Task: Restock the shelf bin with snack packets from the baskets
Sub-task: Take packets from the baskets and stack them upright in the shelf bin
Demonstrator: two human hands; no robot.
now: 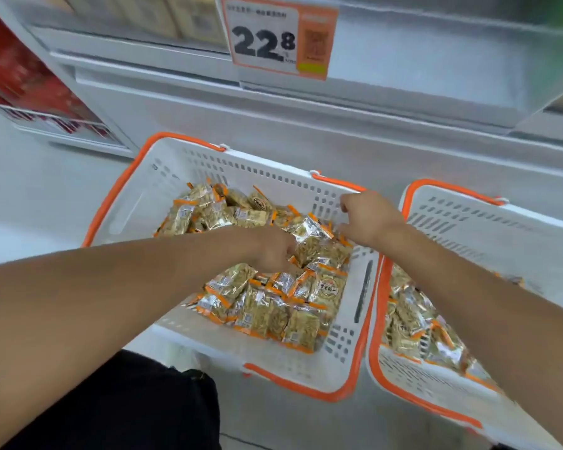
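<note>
Left hand (273, 251) digs curled fingers into snack packets (267, 303) in the centre basket (163, 177), right hand (368, 219) grip indeterminate; judgement: gather a firm bunch, both hands, before lifting toward shelf bin (403, 102) at upper frame.

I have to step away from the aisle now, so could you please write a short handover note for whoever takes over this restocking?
Left hand: down among the snack packets in the left basket, fingers buried; whether it grips any is unclear.
Right hand: at that basket's far right corner, fingers curled over packets there.
Right basket: also holds packets.
Shelf bin: above the baskets, under the price tag; its inside is hidden.
Left: move packets from both baskets into the bin.
</note>
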